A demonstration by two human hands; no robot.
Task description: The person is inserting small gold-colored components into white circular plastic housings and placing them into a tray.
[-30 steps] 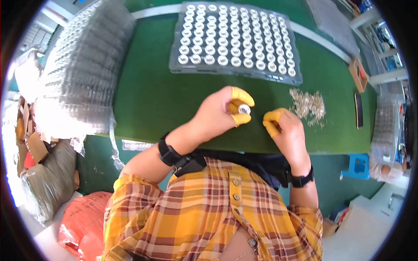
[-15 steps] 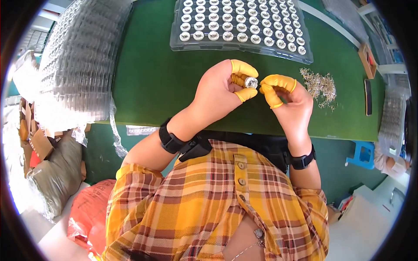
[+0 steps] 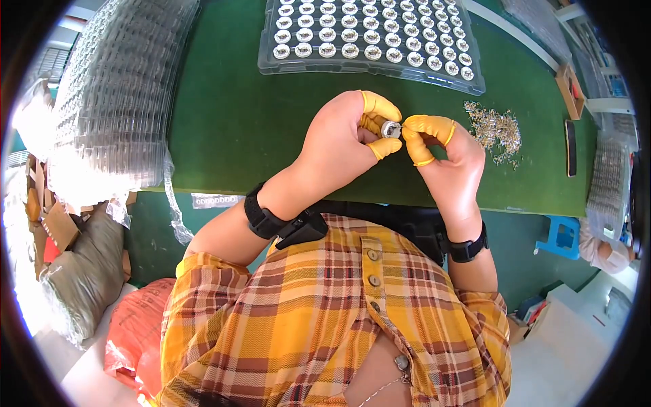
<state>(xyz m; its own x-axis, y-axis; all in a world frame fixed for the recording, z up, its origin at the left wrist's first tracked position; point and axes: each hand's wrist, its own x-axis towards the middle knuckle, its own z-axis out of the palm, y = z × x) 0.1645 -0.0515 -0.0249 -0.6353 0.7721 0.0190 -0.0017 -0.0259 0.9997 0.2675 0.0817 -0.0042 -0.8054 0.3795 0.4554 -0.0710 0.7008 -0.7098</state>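
Between the thumb and fingers of my left hand [image 3: 342,132] is a small round white part with a metallic middle [image 3: 390,129]. Yellow finger cots cover the fingertips of both hands. My right hand [image 3: 447,149] is closed in a pinch right beside the part's right side; whatever it grips is too small to make out. Beyond the hands lies a clear plastic tray [image 3: 298,68] with rows of similar round white parts. To the right of my right hand, a loose pile of tiny metal pieces [image 3: 497,132] is spread on the green table [image 3: 237,122].
Tall stacks of clear plastic trays [image 3: 115,102] stand at the left. On the right are a dark bar [image 3: 570,148] and a small cardboard box [image 3: 568,91]. A blue stool [image 3: 559,236] stands below the table's right end; a red sack [image 3: 139,332] lies at lower left.
My right fingertips have come slightly closer to the round part, which has turned a little in my left hand. The whole view has shifted slightly.
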